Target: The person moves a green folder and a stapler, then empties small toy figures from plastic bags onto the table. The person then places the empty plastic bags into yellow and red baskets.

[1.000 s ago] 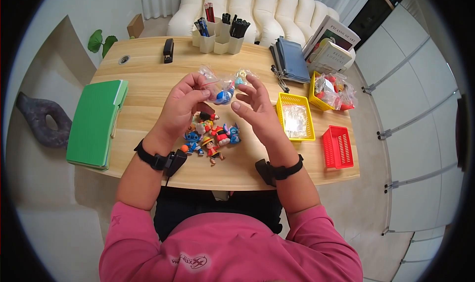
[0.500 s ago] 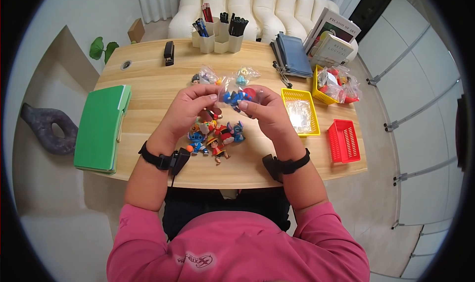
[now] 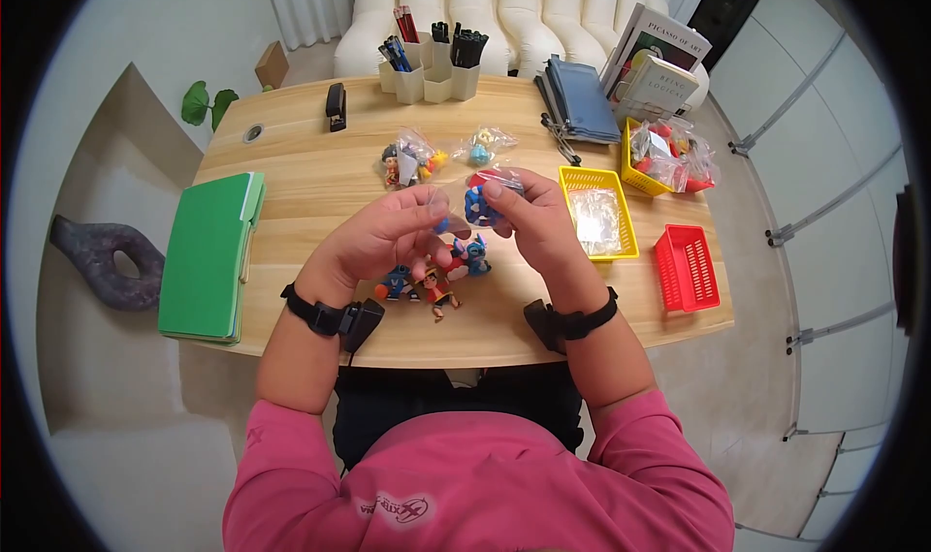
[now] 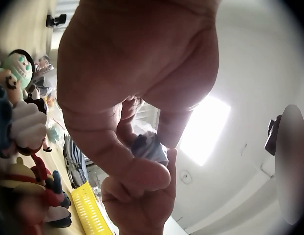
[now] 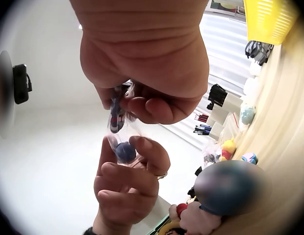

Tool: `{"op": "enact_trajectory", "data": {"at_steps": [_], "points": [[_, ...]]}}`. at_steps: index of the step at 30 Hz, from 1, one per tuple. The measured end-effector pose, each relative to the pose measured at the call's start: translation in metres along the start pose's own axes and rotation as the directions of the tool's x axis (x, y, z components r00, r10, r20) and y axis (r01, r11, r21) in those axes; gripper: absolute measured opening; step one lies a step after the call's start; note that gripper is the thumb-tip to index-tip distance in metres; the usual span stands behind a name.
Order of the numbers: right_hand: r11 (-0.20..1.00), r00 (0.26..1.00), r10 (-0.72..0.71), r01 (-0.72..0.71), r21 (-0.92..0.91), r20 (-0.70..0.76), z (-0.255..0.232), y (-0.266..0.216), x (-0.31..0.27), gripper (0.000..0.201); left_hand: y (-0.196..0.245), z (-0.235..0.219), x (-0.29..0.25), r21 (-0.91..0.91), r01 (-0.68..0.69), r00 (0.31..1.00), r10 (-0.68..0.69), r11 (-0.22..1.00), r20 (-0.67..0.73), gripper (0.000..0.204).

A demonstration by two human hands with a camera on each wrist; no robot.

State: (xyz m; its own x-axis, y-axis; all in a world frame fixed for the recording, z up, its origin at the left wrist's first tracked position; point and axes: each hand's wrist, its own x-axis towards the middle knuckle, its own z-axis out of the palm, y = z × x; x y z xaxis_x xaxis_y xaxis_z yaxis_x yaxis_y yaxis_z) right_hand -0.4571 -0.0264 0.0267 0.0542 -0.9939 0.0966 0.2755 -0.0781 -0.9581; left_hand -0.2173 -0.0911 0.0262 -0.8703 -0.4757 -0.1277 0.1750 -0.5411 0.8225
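Both hands hold a clear plastic bag with a blue toy figure (image 3: 477, 206) inside, raised above the table (image 3: 291, 290). My left hand (image 3: 383, 234) pinches the bag's left end, by a round blue part (image 5: 125, 152). On the other side my right hand (image 3: 541, 220) grips the figure through the plastic, thumb on top. Loose toy figures lie below the hands: a blue long-eared one (image 3: 475, 254), a straw-hatted one (image 3: 438, 292) and another blue one (image 3: 396, 283); the left hand hides part of this pile.
Beyond the hands lie bagged figures (image 3: 415, 160) and another small bag (image 3: 485, 146). To the right stand a yellow basket (image 3: 629, 232) of clear bags, a red basket (image 3: 689, 271) and a yellow basket of bagged toys (image 3: 669, 155). A green folder (image 3: 208, 261) lies left.
The right hand, open and apart from the bag at first, has taken hold of it. The bagged figure has shifted to the right and turned between the hands.
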Motion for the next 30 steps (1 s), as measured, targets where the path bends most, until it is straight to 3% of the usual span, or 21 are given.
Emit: {"op": "enact_trajectory", "data": {"at_steps": [4, 6, 13, 15, 17, 19, 21, 22, 24, 25, 27, 30], "points": [[0.999, 1.000, -0.006, 0.007, 0.034, -0.031, 0.000, 0.001, 0.001, 0.028, -0.002, -0.002, 0.003, -0.042, -0.024, 1.000, 0.024, 0.999, -0.020, 0.036], [0.999, 0.999, -0.008, 0.010, 0.046, -0.031, 0.001, 0.003, 0.001, 0.028, -0.005, -0.004, 0.004, 0.070, -0.080, 0.987, 0.089, 0.994, -0.136, 0.037], [0.998, 0.996, -0.018, 0.024, 0.063, -0.084, 0.005, 0.003, 0.001, 0.028, 0.002, 0.008, 0.002, 0.081, -0.036, 0.982, 0.051, 0.996, -0.182, 0.034], [0.996, 0.996, -0.012, 0.020, 0.086, -0.091, 0.002, 0.002, 0.002, 0.028, 0.004, 0.012, 0.003, 0.063, -0.057, 0.952, 0.073, 0.996, -0.298, 0.027], [0.992, 0.984, -0.014, 0.036, 0.121, -0.177, 0.002, 0.000, 0.002, 0.029, 0.002, 0.004, 0.004, 0.040, -0.067, 0.939, 0.077, 0.997, -0.336, 0.027], [0.992, 0.984, -0.029, 0.050, 0.115, -0.173, 0.002, 0.000, 0.002, 0.030, -0.001, -0.002, 0.007, 0.020, -0.080, 0.925, 0.081, 0.997, -0.372, 0.028], [0.992, 0.984, -0.046, 0.065, 0.110, -0.172, 0.004, -0.001, 0.002, 0.030, -0.003, -0.003, 0.008, 0.146, -0.132, 0.885, 0.183, 0.980, -0.429, 0.026], [0.990, 0.986, -0.036, 0.057, 0.128, -0.163, 0.005, -0.001, 0.001, 0.031, -0.003, -0.003, 0.008, 0.148, -0.130, 0.885, 0.182, 0.980, -0.428, 0.026], [0.988, 0.988, -0.026, 0.050, 0.149, -0.155, 0.006, -0.001, 0.001, 0.031, -0.002, -0.004, 0.006, 0.200, -0.212, 0.919, 0.265, 0.957, -0.293, 0.018], [0.987, 0.988, -0.030, 0.053, 0.149, -0.153, 0.004, 0.000, 0.002, 0.031, -0.002, -0.004, 0.005, 0.203, -0.211, 0.919, 0.265, 0.956, -0.293, 0.018], [0.987, 0.988, -0.035, 0.058, 0.150, -0.153, 0.004, 0.002, 0.003, 0.031, -0.002, -0.003, 0.003, 0.373, -0.220, 0.908, 0.329, 0.901, -0.259, 0.015], [0.989, 0.987, -0.044, 0.065, 0.134, -0.156, 0.003, 0.004, 0.003, 0.031, -0.003, 0.012, 0.005, 0.386, -0.283, 0.892, 0.389, 0.878, -0.230, 0.021]]}}
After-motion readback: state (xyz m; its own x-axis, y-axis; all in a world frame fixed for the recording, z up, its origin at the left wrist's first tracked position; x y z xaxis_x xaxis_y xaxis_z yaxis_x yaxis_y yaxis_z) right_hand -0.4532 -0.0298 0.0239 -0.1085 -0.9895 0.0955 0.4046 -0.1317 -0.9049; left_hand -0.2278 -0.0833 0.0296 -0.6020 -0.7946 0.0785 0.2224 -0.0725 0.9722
